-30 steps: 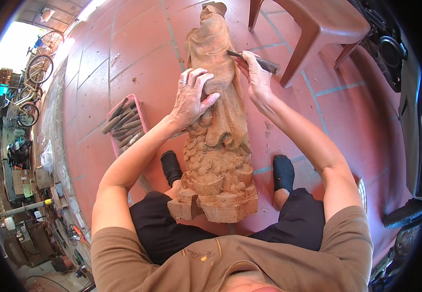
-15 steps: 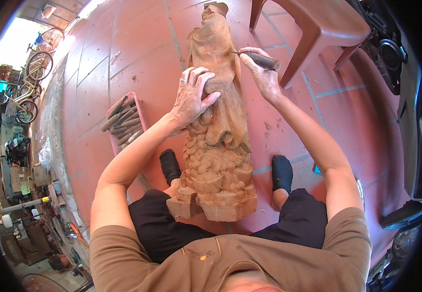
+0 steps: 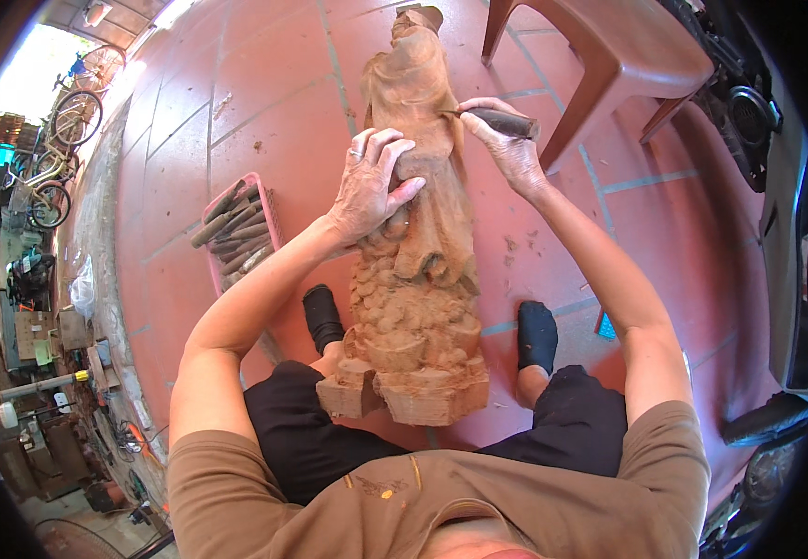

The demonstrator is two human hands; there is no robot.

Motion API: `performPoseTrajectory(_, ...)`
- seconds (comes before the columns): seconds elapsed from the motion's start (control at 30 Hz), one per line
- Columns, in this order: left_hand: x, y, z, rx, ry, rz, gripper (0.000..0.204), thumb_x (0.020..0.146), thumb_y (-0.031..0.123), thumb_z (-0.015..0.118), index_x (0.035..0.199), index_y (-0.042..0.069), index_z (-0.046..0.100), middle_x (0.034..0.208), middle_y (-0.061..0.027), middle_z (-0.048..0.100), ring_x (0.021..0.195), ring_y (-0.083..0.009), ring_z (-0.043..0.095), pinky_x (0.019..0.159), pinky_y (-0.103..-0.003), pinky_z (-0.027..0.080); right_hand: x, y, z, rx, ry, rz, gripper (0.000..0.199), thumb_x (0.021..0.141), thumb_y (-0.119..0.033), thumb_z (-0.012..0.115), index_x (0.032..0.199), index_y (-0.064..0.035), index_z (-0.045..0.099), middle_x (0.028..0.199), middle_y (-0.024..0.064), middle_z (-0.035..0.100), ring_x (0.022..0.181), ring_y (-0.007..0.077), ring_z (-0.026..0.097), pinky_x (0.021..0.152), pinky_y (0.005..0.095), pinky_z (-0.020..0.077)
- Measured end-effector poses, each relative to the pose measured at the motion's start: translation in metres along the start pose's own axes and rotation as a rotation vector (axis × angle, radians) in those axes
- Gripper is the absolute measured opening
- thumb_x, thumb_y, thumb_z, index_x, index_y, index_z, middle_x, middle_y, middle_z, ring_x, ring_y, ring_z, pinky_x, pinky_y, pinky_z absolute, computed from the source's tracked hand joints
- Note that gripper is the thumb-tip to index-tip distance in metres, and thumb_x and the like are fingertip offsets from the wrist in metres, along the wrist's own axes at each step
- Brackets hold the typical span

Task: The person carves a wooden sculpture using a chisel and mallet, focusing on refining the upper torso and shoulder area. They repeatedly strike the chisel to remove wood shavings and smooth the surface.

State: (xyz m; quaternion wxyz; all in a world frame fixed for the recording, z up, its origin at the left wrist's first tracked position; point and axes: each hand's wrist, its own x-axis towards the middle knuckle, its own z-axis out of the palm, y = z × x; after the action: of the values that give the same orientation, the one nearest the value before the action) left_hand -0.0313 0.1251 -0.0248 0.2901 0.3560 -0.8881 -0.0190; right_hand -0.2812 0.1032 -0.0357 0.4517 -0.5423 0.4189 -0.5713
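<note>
One statue [image 3: 423, 219] | axis fore-aft, top away | left hand [image 3: 367, 191] unclenched atop | right hand [image 3: 506, 158] grasping chisel [image 3: 506, 123]

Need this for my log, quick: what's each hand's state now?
Left hand: open, resting on the carved wooden figure.
Right hand: closed, holding a dark-handled carving tool.

No readable text; just a small, illegible emblem [image 3: 387, 481] on the brown shirt [image 3: 534, 494]
</note>
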Motion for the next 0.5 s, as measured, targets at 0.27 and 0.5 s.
performPoseTrajectory(0.27,-0.001,0.000,0.001,-0.038,-0.018,-0.026,0.057,0.083,0.023,0.079,0.131,0.006,0.053,0.134,-0.0154,0.050,0.127,-0.0385,0.042,0.109,-0.049,0.037,-0.001,0.004,0.007,-0.044,0.030,-0.053,0.019,0.093,-0.013,0.074,0.110,-0.0063,0.071,0.104,-0.0017,0.068,0.096,0.0063,0.060,0.086,0.0243,0.0493)
performPoseTrajectory(0.5,0.000,0.000,0.001,-0.037,-0.016,-0.018,0.057,0.083,0.023,0.079,0.131,0.006,0.053,0.134,-0.0155,0.050,0.126,-0.0383,0.042,0.109,-0.049,0.037,-0.014,0.011,0.000,-0.101,-0.047,-0.227,0.020,0.092,-0.013,0.075,0.110,-0.0056,0.071,0.107,0.0011,0.069,0.100,0.0078,0.062,0.088,0.0251,0.0501)
